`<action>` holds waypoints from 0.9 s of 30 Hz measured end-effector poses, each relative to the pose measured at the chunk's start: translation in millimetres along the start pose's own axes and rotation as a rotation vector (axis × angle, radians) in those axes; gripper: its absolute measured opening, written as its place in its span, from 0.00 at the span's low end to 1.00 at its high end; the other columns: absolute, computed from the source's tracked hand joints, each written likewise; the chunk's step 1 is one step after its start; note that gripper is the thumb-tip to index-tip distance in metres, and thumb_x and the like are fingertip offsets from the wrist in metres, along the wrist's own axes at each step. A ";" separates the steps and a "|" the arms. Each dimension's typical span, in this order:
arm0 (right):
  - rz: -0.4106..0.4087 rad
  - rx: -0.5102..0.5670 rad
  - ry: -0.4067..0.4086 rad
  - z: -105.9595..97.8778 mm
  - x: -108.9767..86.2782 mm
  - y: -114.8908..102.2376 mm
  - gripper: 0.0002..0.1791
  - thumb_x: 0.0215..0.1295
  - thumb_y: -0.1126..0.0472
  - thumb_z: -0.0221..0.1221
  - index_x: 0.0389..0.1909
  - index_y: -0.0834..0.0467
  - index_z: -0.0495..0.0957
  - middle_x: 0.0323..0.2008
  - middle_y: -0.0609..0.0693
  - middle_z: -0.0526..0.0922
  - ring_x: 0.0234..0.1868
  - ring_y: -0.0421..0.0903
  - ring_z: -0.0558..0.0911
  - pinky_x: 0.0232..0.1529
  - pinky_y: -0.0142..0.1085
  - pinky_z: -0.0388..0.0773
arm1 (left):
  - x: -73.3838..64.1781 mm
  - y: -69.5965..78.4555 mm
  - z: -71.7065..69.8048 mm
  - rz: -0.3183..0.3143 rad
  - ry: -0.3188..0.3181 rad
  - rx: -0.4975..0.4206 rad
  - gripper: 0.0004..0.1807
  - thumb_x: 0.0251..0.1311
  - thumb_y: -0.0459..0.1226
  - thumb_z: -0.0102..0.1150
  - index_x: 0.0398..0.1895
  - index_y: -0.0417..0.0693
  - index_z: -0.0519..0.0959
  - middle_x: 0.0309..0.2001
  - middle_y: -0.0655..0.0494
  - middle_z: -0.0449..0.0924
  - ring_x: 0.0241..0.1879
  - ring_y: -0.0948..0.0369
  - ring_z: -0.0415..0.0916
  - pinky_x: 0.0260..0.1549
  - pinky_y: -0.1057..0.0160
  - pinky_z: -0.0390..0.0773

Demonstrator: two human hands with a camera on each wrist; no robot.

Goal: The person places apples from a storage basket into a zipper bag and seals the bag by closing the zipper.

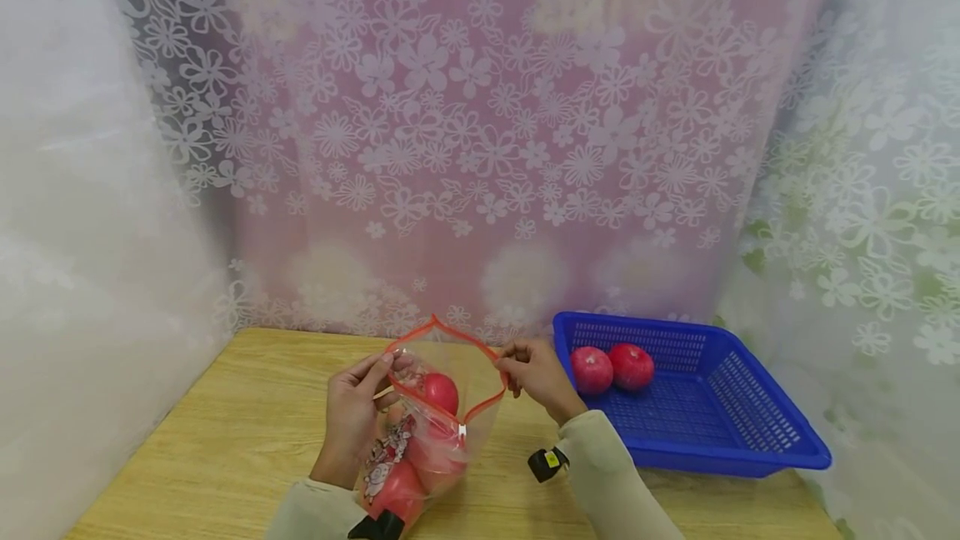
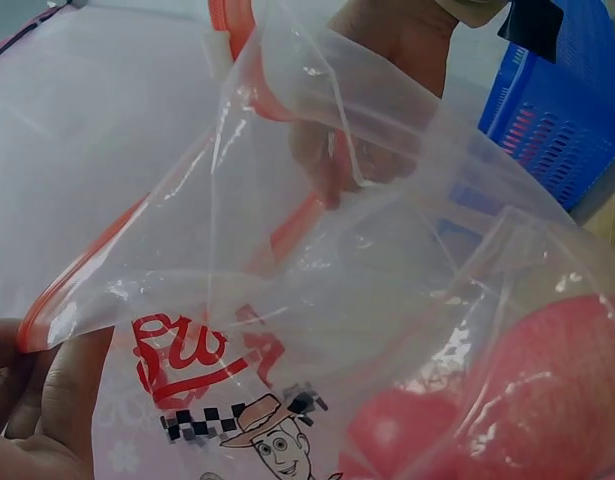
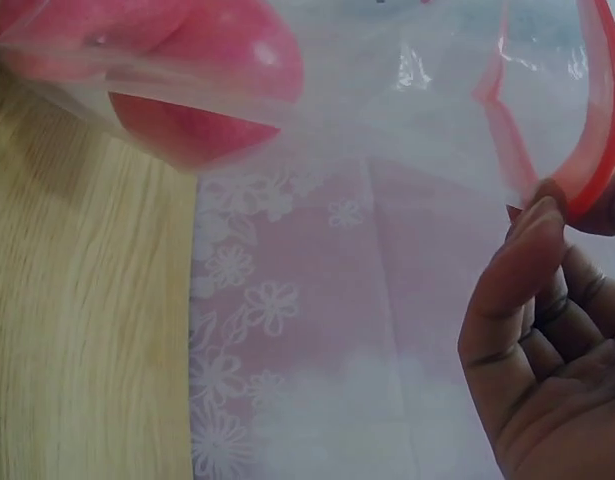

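A clear zip bag (image 1: 480, 432) with an orange-red zip edge and printed cartoon figures stands with its mouth spread wide. Several round red fruits (image 1: 441, 392) lie inside it. My left hand (image 1: 352, 415) pinches the left side of the bag's rim between thumb and fingers; in the left wrist view that hand (image 2: 47, 400) shows at the lower left. At the opposite side of the rim, my right hand (image 1: 536, 373) pinches the zip edge, seen closely in the right wrist view with the thumb and fingers (image 3: 532, 245) on the orange strip.
A blue plastic basket (image 1: 720, 415) stands on the right of the wooden table (image 1: 262, 407). Two red fruits (image 1: 632, 367) lie at its left end. A flowered pink curtain (image 1: 480, 148) hangs behind the table, with pale sheets at both sides.
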State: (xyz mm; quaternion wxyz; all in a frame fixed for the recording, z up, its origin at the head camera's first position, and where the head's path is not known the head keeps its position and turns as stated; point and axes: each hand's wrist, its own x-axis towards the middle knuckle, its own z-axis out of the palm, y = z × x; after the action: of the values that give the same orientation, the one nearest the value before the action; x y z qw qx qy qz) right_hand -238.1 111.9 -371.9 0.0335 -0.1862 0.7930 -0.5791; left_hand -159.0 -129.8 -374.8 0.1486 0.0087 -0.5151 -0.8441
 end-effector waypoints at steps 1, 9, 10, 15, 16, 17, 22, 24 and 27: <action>0.007 -0.002 -0.001 -0.6 0.0 2.3 0.09 0.66 0.66 0.57 0.37 0.71 0.78 0.18 0.51 0.76 0.18 0.43 0.73 0.21 0.37 0.76 | -0.2 -1.3 0.7 -0.010 0.002 0.001 0.10 0.68 0.34 0.55 0.36 0.45 0.86 0.30 0.58 0.86 0.28 0.64 0.83 0.24 0.69 0.81; 0.033 -0.032 0.000 -4.3 0.6 13.3 0.07 0.65 0.67 0.58 0.35 0.68 0.79 0.18 0.51 0.76 0.17 0.43 0.72 0.20 0.35 0.76 | -1.5 -7.8 6.3 -0.075 0.028 0.032 0.11 0.68 0.37 0.56 0.40 0.40 0.85 0.30 0.58 0.86 0.27 0.64 0.82 0.23 0.69 0.81; 0.034 -0.040 0.000 -4.7 1.0 14.2 0.06 0.65 0.67 0.58 0.35 0.68 0.79 0.18 0.52 0.76 0.17 0.43 0.72 0.20 0.35 0.77 | -1.3 -8.4 6.8 -0.072 0.026 0.029 0.11 0.68 0.36 0.56 0.41 0.38 0.84 0.30 0.58 0.86 0.27 0.64 0.82 0.25 0.68 0.82; 0.027 -0.054 -0.013 -7.1 3.5 18.9 0.05 0.65 0.71 0.56 0.34 0.70 0.78 0.18 0.54 0.76 0.17 0.45 0.73 0.20 0.36 0.78 | -1.2 -10.1 8.3 -0.071 0.016 0.005 0.11 0.68 0.35 0.55 0.42 0.37 0.84 0.30 0.58 0.86 0.30 0.63 0.83 0.28 0.66 0.83; 0.025 -0.051 -0.015 -7.4 3.8 19.7 0.05 0.64 0.71 0.56 0.34 0.70 0.78 0.18 0.54 0.76 0.17 0.45 0.73 0.20 0.37 0.78 | -1.2 -10.3 8.3 -0.071 0.012 0.005 0.12 0.68 0.36 0.55 0.43 0.36 0.83 0.30 0.58 0.86 0.30 0.64 0.83 0.28 0.66 0.83; 0.026 -0.048 -0.018 -7.6 3.8 20.1 0.05 0.64 0.71 0.57 0.35 0.71 0.78 0.18 0.54 0.76 0.17 0.46 0.74 0.20 0.36 0.78 | -1.3 -10.4 8.4 -0.072 0.010 0.004 0.12 0.68 0.36 0.55 0.44 0.35 0.83 0.31 0.58 0.86 0.30 0.64 0.83 0.28 0.66 0.83; 0.029 -0.038 -0.023 -9.5 2.1 19.1 0.09 0.64 0.67 0.59 0.37 0.71 0.79 0.18 0.49 0.77 0.18 0.47 0.76 0.21 0.38 0.80 | -1.7 -10.8 8.4 -0.074 0.004 0.014 0.15 0.68 0.37 0.56 0.47 0.32 0.81 0.32 0.58 0.87 0.30 0.65 0.83 0.29 0.67 0.82; 0.032 -0.034 -0.024 -11.5 1.7 19.1 0.11 0.65 0.65 0.59 0.39 0.71 0.79 0.20 0.50 0.78 0.19 0.46 0.77 0.22 0.40 0.81 | -1.9 -11.1 8.7 -0.076 0.007 0.011 0.15 0.68 0.36 0.56 0.47 0.32 0.81 0.31 0.58 0.87 0.31 0.65 0.83 0.29 0.67 0.83; 0.047 -0.023 -0.020 -15.5 1.5 18.5 0.15 0.67 0.62 0.58 0.47 0.70 0.77 0.25 0.54 0.81 0.23 0.46 0.79 0.26 0.43 0.82 | -2.4 -11.8 8.9 -0.078 0.005 0.004 0.13 0.68 0.36 0.56 0.45 0.34 0.83 0.31 0.58 0.87 0.30 0.65 0.83 0.28 0.67 0.82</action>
State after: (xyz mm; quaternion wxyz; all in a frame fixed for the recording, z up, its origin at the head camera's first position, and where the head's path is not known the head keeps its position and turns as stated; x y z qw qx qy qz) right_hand -248.3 130.2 -383.8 0.0528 -0.1734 0.8034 -0.5671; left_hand -161.1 -116.5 -381.2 0.1169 0.0314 -0.5156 -0.8483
